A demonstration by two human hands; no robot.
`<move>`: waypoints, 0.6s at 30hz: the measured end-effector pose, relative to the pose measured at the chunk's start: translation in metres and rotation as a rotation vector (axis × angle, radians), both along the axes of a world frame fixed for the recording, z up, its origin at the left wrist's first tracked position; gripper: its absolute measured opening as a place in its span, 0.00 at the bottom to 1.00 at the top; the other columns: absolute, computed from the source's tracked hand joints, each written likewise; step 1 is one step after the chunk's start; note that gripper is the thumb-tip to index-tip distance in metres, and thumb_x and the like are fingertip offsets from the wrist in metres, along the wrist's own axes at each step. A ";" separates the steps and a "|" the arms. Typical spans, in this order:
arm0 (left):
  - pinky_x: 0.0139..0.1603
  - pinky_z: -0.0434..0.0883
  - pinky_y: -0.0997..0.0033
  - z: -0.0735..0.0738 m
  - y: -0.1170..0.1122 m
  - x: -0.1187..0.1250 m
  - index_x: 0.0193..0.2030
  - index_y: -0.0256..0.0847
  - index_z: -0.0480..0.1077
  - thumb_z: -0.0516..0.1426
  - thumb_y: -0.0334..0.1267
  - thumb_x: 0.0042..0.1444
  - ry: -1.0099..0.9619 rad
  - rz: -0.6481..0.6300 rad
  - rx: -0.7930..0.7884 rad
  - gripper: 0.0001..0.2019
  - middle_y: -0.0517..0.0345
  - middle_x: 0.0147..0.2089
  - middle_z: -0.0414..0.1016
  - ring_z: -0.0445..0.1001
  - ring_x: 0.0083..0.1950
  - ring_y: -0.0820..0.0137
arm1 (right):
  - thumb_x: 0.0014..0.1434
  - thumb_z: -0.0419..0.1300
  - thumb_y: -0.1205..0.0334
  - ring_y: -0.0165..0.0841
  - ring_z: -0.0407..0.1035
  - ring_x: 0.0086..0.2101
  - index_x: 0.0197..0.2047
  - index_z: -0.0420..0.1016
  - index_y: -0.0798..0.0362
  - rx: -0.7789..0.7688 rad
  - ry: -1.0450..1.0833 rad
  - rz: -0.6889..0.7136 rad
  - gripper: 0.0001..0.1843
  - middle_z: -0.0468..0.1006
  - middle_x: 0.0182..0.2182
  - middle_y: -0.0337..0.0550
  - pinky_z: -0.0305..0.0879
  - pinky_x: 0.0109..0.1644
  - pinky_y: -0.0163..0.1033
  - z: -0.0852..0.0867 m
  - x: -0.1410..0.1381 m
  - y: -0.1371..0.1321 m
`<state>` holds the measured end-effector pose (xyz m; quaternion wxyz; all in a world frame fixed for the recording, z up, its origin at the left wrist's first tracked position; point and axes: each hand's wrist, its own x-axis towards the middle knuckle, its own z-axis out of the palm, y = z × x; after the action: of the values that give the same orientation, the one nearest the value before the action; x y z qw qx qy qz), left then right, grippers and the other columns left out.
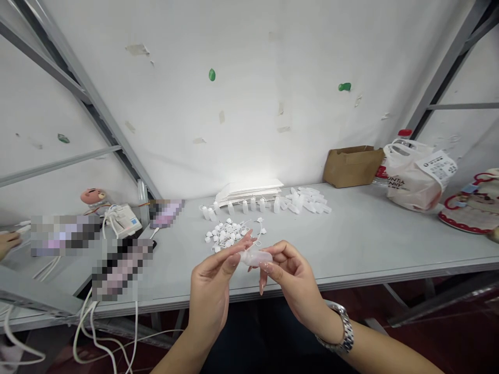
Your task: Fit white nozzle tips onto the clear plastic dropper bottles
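Between my two hands lies a small translucent white plastic bottle [260, 258], held sideways above the table's front edge. My left hand [210, 285] pinches its neck end, and the fingers of my right hand [300, 283] grip its base end. A thin white looped strap rises from the neck end; my fingertips partly hide how it is attached. Just beyond the left fingers is a heap of small white caps [226, 235] with thin straps. Behind it several similar bottles [245, 206] stand upright in a row, and other bottles [310, 201] lie piled to their right.
A stack of white sheets [249, 191] rests against the wall. At the right are a cardboard box [351, 167], a plastic bag [415, 182] and a red-and-white bag [473, 208]. Phones [122, 270] with white cables lie left, and another person's hand [8, 243] shows at the left edge.
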<state>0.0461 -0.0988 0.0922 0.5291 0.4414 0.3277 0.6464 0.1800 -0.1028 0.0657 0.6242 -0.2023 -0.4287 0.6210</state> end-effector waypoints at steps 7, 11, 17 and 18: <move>0.51 0.71 0.60 0.002 -0.002 0.006 0.31 0.43 0.78 0.67 0.37 0.42 -0.012 0.030 -0.016 0.07 0.54 0.38 0.82 0.75 0.50 0.57 | 0.53 0.64 0.65 0.25 0.69 0.24 0.34 0.70 0.52 0.008 0.010 -0.018 0.06 0.77 0.30 0.37 0.71 0.26 0.32 0.000 -0.001 -0.001; 0.52 0.69 0.58 0.001 0.000 0.006 0.31 0.42 0.78 0.67 0.40 0.42 -0.017 -0.013 -0.022 0.09 0.52 0.38 0.81 0.74 0.51 0.55 | 0.54 0.64 0.63 0.26 0.69 0.23 0.34 0.69 0.52 -0.006 -0.005 -0.004 0.07 0.77 0.29 0.38 0.70 0.25 0.33 0.001 -0.001 -0.002; 0.53 0.67 0.64 -0.003 0.005 0.003 0.34 0.44 0.77 0.65 0.39 0.46 -0.054 -0.167 -0.078 0.07 0.55 0.44 0.80 0.70 0.56 0.59 | 0.55 0.62 0.59 0.27 0.68 0.22 0.32 0.67 0.54 -0.038 -0.042 0.072 0.08 0.77 0.26 0.39 0.67 0.24 0.34 0.002 -0.002 0.000; 0.53 0.67 0.64 -0.004 0.006 0.003 0.34 0.44 0.77 0.64 0.39 0.47 -0.067 -0.187 -0.095 0.07 0.55 0.44 0.80 0.70 0.56 0.60 | 0.55 0.62 0.59 0.27 0.67 0.21 0.32 0.67 0.54 -0.046 -0.043 0.075 0.09 0.76 0.26 0.39 0.67 0.24 0.34 0.002 -0.002 0.001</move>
<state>0.0491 -0.0927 0.0884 0.6180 0.4227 0.2976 0.5923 0.1783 -0.1018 0.0677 0.5863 -0.2136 -0.4350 0.6492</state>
